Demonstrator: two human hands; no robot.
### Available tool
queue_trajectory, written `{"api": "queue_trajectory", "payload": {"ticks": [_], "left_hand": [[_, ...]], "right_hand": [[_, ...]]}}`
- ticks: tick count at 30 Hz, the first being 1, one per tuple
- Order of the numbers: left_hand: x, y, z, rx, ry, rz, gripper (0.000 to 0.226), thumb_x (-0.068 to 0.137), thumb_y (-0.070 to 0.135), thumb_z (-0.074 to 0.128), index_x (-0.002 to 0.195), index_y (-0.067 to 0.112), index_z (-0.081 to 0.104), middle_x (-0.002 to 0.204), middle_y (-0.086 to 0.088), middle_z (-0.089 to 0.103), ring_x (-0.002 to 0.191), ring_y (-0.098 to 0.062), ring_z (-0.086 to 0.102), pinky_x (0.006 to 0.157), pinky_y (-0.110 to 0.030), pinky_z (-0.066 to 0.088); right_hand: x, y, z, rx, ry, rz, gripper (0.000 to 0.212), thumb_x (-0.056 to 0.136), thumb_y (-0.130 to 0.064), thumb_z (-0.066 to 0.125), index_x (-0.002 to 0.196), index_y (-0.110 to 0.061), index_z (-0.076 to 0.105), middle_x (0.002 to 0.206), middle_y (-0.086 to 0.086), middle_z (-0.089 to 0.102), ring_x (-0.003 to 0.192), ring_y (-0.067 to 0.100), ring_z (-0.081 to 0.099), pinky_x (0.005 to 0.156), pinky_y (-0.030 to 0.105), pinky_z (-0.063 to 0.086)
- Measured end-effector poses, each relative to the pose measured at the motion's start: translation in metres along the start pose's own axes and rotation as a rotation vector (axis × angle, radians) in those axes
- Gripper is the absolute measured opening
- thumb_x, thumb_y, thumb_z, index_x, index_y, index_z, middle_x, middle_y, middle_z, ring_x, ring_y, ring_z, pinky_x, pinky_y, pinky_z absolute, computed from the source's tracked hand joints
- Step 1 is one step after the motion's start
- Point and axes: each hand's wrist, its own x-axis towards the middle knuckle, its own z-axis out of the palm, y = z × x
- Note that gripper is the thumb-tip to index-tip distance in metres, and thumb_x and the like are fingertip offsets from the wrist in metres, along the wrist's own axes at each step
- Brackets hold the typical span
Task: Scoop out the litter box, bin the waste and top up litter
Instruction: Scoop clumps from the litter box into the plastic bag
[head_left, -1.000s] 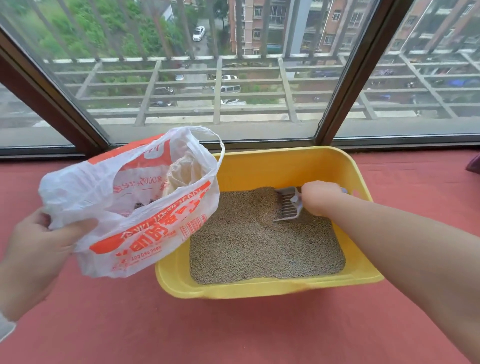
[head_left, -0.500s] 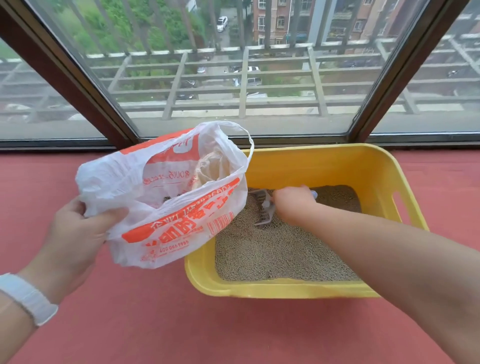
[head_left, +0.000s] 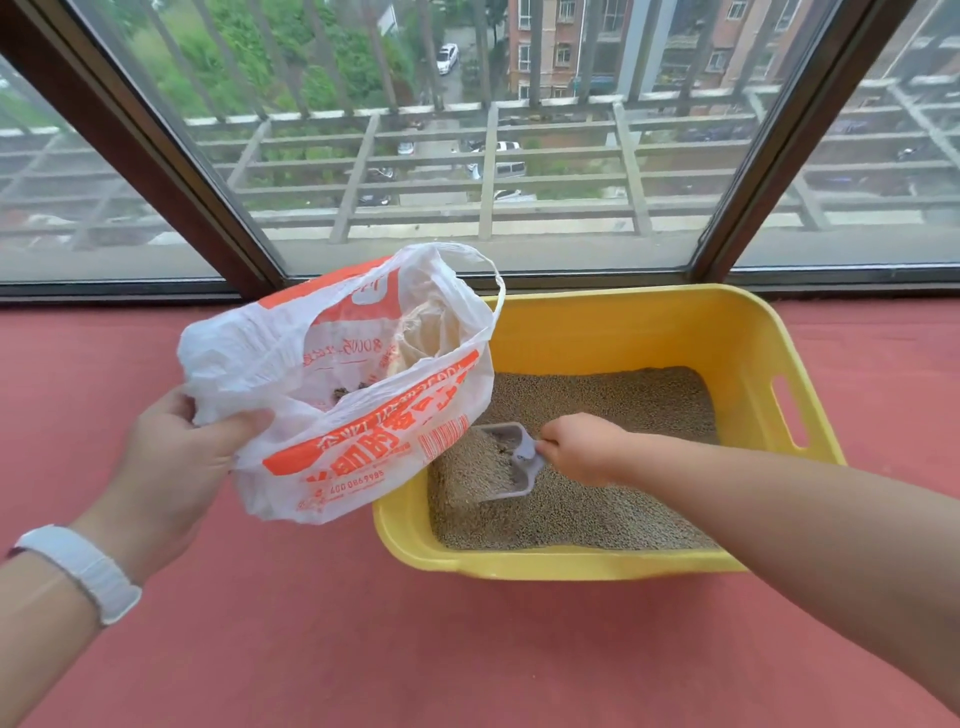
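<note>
A yellow litter box filled with grey-brown litter sits on the red floor by the window. My right hand grips the handle of a pale lilac scoop, which lies in the litter at the box's left front part, loaded with litter and a dark clump. My left hand holds a white and orange plastic bag by its edge. The bag hangs open over the box's left rim, with some dark waste visible inside.
The red floor stretches in front and on both sides of the box. Large windows with dark frames stand right behind the box. A white band is on my left wrist.
My right hand has drawn the scoop from the back of the box toward the left front, and it now carries litter. The bag in my left hand has stayed beside the box.
</note>
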Motion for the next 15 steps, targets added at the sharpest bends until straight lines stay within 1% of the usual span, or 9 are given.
{"api": "queue_trajectory", "payload": {"ticks": [2, 4, 7, 8, 10, 11, 12, 13, 15], "left_hand": [[-0.002, 0.001, 0.0, 0.009, -0.012, 0.01, 0.032, 0.085, -0.004, 0.066, 0.116, 0.001, 0.063, 0.106, -0.012, 0.071, 0.091, -0.028, 0.069, 0.084, -0.044, 0.055], [-0.001, -0.001, -0.002, 0.02, -0.019, 0.022, 0.03, 0.084, -0.004, 0.066, 0.113, 0.005, 0.065, 0.104, -0.008, 0.072, 0.084, -0.02, 0.071, 0.076, -0.038, 0.06], [0.002, -0.003, -0.007, 0.054, -0.052, 0.038, 0.027, 0.085, -0.001, 0.067, 0.112, 0.005, 0.065, 0.105, -0.012, 0.071, 0.084, -0.021, 0.072, 0.075, -0.039, 0.059], [0.0, -0.003, -0.008, 0.062, -0.063, 0.044, 0.022, 0.086, 0.0, 0.067, 0.107, 0.008, 0.066, 0.102, -0.013, 0.071, 0.079, -0.017, 0.073, 0.07, -0.034, 0.06], [0.0, -0.002, -0.007, 0.075, -0.06, 0.053, 0.012, 0.088, 0.006, 0.067, 0.094, 0.016, 0.063, 0.094, -0.007, 0.068, 0.064, -0.001, 0.069, 0.056, -0.02, 0.057], [0.001, -0.003, -0.007, 0.093, -0.049, 0.056, 0.01, 0.086, 0.014, 0.07, 0.09, 0.019, 0.061, 0.094, -0.006, 0.067, 0.062, 0.003, 0.067, 0.054, -0.017, 0.056], [0.001, -0.002, -0.006, 0.099, -0.048, 0.045, 0.013, 0.082, 0.021, 0.073, 0.089, 0.019, 0.062, 0.096, -0.008, 0.069, 0.062, 0.003, 0.066, 0.054, -0.019, 0.056], [0.003, -0.002, -0.005, 0.103, -0.048, 0.031, 0.015, 0.079, 0.023, 0.075, 0.09, 0.019, 0.064, 0.099, -0.011, 0.072, 0.064, 0.0, 0.068, 0.056, -0.024, 0.058], [0.001, 0.003, -0.001, 0.101, -0.065, 0.021, 0.014, 0.084, 0.009, 0.07, 0.096, 0.016, 0.068, 0.096, -0.005, 0.075, 0.074, -0.014, 0.072, 0.068, -0.037, 0.059]], "right_hand": [[-0.014, 0.01, -0.003, 0.005, -0.027, 0.016, 0.034, 0.102, -0.033, 0.039, 0.076, -0.021, 0.058, 0.072, -0.003, 0.056, 0.06, 0.014, 0.048, 0.052, 0.028, 0.04], [-0.028, 0.023, -0.008, -0.002, -0.025, 0.044, 0.035, 0.102, -0.032, 0.039, 0.075, -0.02, 0.057, 0.071, -0.002, 0.056, 0.06, 0.014, 0.048, 0.053, 0.029, 0.039], [-0.051, 0.038, -0.02, 0.01, 0.041, 0.083, 0.034, 0.1, -0.031, 0.04, 0.071, -0.023, 0.055, 0.069, -0.002, 0.058, 0.059, 0.014, 0.048, 0.052, 0.029, 0.036], [-0.058, 0.042, -0.025, 0.028, 0.068, 0.094, 0.033, 0.099, -0.03, 0.041, 0.07, -0.023, 0.056, 0.069, -0.001, 0.059, 0.058, 0.015, 0.049, 0.052, 0.029, 0.036], [-0.072, 0.046, -0.038, 0.095, 0.135, 0.117, 0.031, 0.097, -0.029, 0.044, 0.069, -0.023, 0.058, 0.066, -0.001, 0.059, 0.057, 0.016, 0.049, 0.052, 0.029, 0.036], [-0.078, 0.047, -0.046, 0.146, 0.175, 0.129, 0.03, 0.095, -0.029, 0.046, 0.07, -0.023, 0.06, 0.064, -0.002, 0.058, 0.056, 0.017, 0.048, 0.052, 0.029, 0.035], [-0.083, 0.047, -0.053, 0.201, 0.22, 0.138, 0.027, 0.093, -0.027, 0.049, 0.07, -0.021, 0.063, 0.062, -0.002, 0.056, 0.056, 0.018, 0.047, 0.052, 0.028, 0.034], [-0.087, 0.046, -0.06, 0.253, 0.264, 0.142, 0.024, 0.09, -0.025, 0.05, 0.072, -0.019, 0.065, 0.06, -0.002, 0.054, 0.057, 0.018, 0.046, 0.052, 0.028, 0.033], [-0.096, 0.045, -0.072, 0.308, 0.326, 0.149, 0.022, 0.088, -0.022, 0.051, 0.077, -0.014, 0.068, 0.059, -0.002, 0.05, 0.056, 0.017, 0.044, 0.052, 0.029, 0.032]]}}
